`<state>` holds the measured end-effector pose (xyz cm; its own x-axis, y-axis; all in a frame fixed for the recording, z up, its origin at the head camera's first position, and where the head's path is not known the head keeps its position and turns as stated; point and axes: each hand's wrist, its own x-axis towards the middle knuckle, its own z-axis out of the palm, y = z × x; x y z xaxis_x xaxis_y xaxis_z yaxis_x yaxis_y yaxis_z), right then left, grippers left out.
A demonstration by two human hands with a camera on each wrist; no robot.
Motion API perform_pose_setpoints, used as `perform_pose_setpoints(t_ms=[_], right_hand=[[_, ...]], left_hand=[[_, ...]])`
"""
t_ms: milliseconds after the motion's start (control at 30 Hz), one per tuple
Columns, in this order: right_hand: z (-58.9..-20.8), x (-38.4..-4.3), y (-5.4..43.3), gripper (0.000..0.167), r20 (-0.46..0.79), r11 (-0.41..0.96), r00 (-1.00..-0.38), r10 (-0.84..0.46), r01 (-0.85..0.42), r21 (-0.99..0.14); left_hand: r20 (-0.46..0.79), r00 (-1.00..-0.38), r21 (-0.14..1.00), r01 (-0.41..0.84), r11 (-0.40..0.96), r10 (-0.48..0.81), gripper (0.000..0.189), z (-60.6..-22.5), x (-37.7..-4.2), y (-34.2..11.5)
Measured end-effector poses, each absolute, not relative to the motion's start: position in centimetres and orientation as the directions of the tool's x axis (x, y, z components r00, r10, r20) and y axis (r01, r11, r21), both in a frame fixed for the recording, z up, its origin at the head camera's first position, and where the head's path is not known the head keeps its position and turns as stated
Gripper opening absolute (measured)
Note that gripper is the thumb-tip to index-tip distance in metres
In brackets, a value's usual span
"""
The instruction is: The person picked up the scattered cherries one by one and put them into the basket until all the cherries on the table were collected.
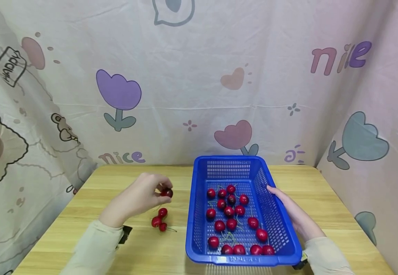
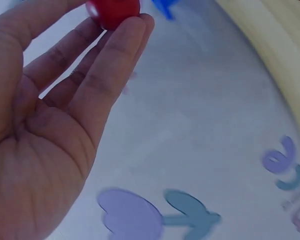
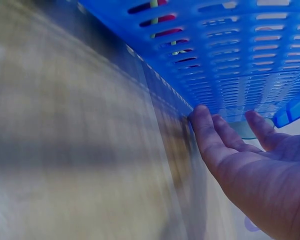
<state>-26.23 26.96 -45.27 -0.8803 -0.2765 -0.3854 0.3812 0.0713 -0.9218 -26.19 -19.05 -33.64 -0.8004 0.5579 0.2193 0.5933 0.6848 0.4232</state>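
Note:
In the head view my left hand (image 1: 140, 193) pinches a dark red cherry (image 1: 169, 193) between thumb and fingertips, above the table left of the basket. The left wrist view shows the cherry (image 2: 114, 11) at the ends of the fingers. Just below that hand lie three cherries (image 1: 156, 221) close together, one with its stem pointing right. My right hand (image 1: 293, 214) holds the right side of a blue plastic basket (image 1: 193, 214), thumb at the rim. From the right wrist, its fingers (image 3: 205, 130) lie along the basket's slotted outer wall. Many stemmed cherries (image 1: 231, 224) are spread over the basket floor.
The light wooden table (image 1: 144, 256) carries the basket right of its middle. A pale patterned curtain (image 1: 185, 84) rises behind the table and along both sides. The basket's far rim stands close to the table's back edge.

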Motion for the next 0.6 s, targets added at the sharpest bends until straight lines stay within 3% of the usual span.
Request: perform_pose_setpoints(t_ms=[600], right_hand=[[-45.4,-26.5,27.0,0.091,-0.377,0.06,-0.878,-0.293,0.377,-0.924]], left_hand=[[0.176,-0.683,0.33,0.719,0.611,0.709,0.02,-31.4,-26.7,-10.0]])
